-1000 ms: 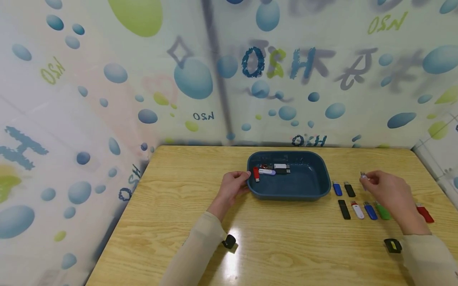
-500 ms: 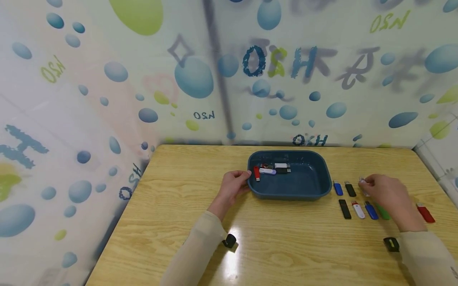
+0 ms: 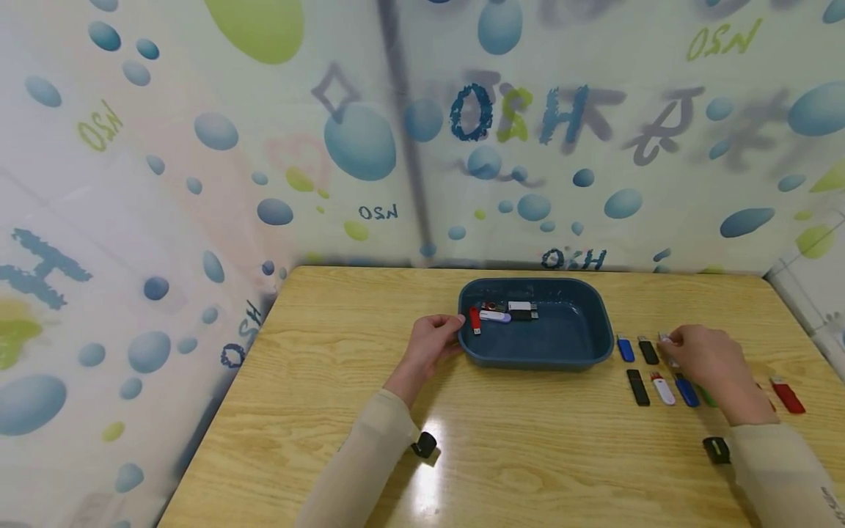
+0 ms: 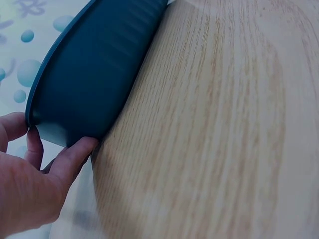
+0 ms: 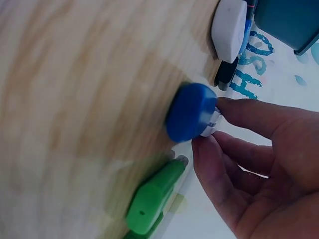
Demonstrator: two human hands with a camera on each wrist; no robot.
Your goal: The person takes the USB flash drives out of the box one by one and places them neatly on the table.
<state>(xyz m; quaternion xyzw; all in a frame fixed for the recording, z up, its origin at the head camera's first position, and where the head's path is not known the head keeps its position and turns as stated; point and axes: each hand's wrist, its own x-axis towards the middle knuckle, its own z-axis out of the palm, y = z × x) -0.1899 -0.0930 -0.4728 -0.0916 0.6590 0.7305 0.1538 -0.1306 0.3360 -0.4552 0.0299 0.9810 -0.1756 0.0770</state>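
Hands [image 3: 432, 346] [image 3: 711, 361] on tray [image 3: 538, 362] and white stick [image 5: 212, 124]

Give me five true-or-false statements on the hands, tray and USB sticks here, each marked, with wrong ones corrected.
1. The left hand touches the tray. True.
2. The tray holds nothing. False: a red USB stick lies in it, among others.
3. The right hand pinches a light-coloured USB stick. True.
4. A green USB stick lies inside the tray. False: the green USB stick is on the table.
5. On the table, a white USB stick lies between a black one and a blue one. True.
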